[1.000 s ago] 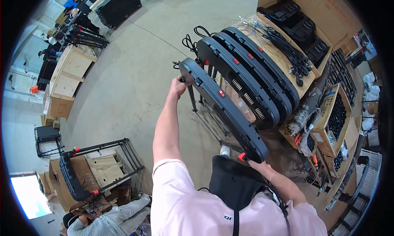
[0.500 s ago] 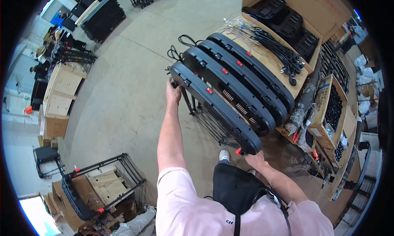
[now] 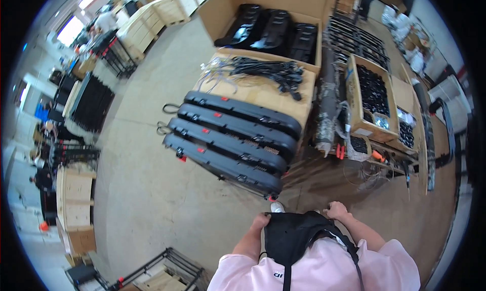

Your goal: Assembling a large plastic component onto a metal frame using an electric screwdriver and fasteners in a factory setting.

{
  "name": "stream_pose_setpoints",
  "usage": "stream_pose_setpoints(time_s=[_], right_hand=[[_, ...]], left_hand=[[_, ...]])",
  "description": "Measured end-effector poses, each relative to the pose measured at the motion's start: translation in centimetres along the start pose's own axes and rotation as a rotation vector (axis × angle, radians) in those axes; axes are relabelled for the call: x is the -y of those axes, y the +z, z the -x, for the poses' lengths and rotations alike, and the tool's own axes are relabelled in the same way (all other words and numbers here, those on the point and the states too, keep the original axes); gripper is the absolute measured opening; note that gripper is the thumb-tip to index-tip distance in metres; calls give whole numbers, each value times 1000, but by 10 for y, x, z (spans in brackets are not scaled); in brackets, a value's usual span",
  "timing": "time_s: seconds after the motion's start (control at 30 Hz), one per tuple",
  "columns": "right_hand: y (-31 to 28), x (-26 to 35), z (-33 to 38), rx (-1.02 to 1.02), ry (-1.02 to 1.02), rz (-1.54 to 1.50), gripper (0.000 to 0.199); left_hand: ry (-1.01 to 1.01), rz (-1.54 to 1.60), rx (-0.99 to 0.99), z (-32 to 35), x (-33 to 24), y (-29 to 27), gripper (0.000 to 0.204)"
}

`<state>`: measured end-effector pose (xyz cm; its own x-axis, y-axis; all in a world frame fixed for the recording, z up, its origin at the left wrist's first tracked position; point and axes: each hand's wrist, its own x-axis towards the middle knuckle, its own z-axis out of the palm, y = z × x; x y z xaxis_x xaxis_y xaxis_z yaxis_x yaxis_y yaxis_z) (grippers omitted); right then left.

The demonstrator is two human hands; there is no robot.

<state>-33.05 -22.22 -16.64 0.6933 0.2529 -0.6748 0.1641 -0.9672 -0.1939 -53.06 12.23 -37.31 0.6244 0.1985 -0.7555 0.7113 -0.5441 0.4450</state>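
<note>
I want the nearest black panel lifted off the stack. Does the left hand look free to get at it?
Probably yes: the left hand rests on the black bag at the waist, and only bare floor lies between it and the nearest panel.

4 long black cases [image 3: 230, 144] are showing matt, smooth plastic with red clips; the cardboard boxes [image 3: 263, 91] are looking dull and papery; the concrete floor [image 3: 152, 200] is appearing smooth, faintly glossy.

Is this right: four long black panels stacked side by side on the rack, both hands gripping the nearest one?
Not quite. The head view does show four long black panels side by side, but neither hand grips one: the left hand and right hand are at the black bag on the person's front.
</note>
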Motion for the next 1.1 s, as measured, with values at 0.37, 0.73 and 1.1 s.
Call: stream_pose_setpoints(time_s=[0.37,0.73,1.1], right_hand=[[-10,-157,24,21,408,-377,47],[-237,-519,77,-1027,461,-646,32],[-428,-942,102,-1485,720,-672,34]], left_hand=[[82,-39,39,-58,-52,-18,37],[-139,308,217,-72,-256,83,36],[-89,69,127,-25,-472,149,47]])
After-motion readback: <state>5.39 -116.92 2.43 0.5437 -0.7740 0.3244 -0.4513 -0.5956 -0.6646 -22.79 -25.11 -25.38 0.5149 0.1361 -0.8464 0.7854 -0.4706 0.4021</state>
